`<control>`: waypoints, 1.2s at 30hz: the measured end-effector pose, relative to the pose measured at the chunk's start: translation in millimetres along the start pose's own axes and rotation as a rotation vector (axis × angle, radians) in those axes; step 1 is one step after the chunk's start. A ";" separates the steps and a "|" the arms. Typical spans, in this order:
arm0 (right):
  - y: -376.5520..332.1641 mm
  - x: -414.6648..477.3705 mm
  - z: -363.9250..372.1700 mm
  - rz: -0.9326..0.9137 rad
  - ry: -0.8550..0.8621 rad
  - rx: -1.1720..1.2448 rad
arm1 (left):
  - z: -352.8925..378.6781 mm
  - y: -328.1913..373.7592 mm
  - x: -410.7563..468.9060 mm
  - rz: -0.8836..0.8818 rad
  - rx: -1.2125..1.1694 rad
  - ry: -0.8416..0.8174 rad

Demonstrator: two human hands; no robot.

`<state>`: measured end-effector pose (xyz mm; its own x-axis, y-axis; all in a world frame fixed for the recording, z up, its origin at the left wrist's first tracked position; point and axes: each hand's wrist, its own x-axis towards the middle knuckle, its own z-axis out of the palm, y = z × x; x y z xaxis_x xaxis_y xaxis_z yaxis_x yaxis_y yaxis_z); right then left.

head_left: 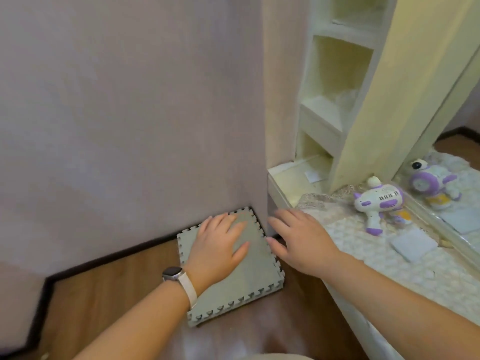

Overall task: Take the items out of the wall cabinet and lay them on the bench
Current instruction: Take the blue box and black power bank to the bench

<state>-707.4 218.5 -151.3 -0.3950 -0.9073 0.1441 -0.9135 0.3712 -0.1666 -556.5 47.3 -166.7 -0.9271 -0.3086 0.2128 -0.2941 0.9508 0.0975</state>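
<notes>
We observe both hands empty with fingers spread, the left hand [220, 245] over a foam-mat box [249, 279], the right hand [301, 240] at the lace-covered bench [368, 255] where a purple toy gun [376, 203] lies.

One head-worn camera looks steeply down, close over both forearms, toward the wall corner [262, 178] and floor [104, 294].

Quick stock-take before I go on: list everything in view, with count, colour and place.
Foam mat box: one, grey-green, on floor in wall corner.
Toy gun: one, white and purple, on lace-covered top.
Pad: one, pale grey, on lace by toy gun.
Mirror: one, far right, reflecting toy gun.
Shelves: one unit, cream, above the top.
Watch: one, pale strap, left wrist.
Left hand: open, over box.
Right hand: open, empty.
</notes>
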 end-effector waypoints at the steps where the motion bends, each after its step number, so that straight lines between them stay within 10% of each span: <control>1: -21.5 10.8 2.6 -0.031 0.001 -0.002 | -7.1 -18.0 -14.3 -0.029 0.012 0.008; 15: -330.7 121.9 39.1 -0.487 0.079 -0.027 | -102.0 -249.6 -236.7 -0.375 0.072 0.193; 36: -664.3 237.3 117.5 -1.140 -0.021 0.137 | -179.8 -396.6 -470.3 -1.150 0.226 0.201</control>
<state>-182.8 -266.6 -121.1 0.6581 -0.7054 0.2632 -0.7199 -0.6919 -0.0543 37.9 -189.6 -130.7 -0.0449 -0.9637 0.2632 -0.9828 0.0898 0.1613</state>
